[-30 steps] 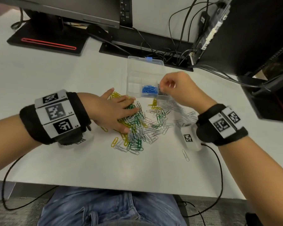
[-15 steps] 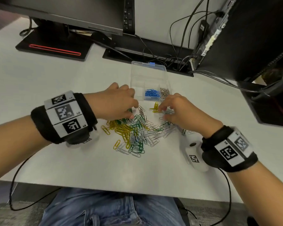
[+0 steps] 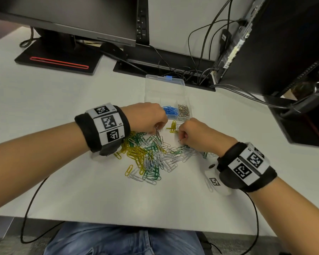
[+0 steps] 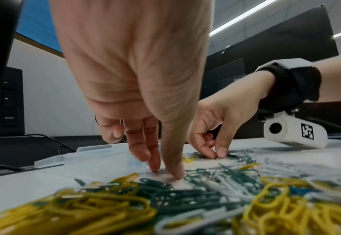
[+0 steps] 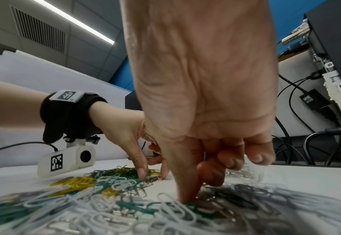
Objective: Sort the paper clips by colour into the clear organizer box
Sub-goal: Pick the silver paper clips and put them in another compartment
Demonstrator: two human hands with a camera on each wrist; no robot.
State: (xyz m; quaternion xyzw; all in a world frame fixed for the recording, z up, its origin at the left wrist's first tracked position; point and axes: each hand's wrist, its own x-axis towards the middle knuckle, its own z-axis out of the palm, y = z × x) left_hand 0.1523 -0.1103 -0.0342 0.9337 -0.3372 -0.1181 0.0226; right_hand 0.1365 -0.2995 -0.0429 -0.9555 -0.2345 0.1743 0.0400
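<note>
A mixed pile of paper clips (image 3: 151, 155) in yellow, green, white and silver lies on the white desk. Behind it stands the clear organizer box (image 3: 165, 87), lid open, with blue clips (image 3: 170, 111) in one front compartment and silver clips (image 3: 184, 110) in the one to its right. My left hand (image 3: 157, 128) reaches down at the pile's far edge, thumb and fingers pinching a small bunch of silver clips (image 5: 151, 179). My right hand (image 3: 182, 139), fingers curled, pinches a silver clip (image 3: 180, 141) at the pile's right side. A few yellow clips (image 3: 173, 127) lie between the hands.
A monitor stand (image 3: 59, 59) sits at the back left, a black base with tangled cables (image 3: 173, 70) behind the box, and a dark computer case (image 3: 284, 43) at the right. Bare desk surrounds the pile in front and to the left.
My right hand came back from the box's silver compartment down to the pile. My left hand went from lying flat on the pile to pinching silver clips at its far edge.
</note>
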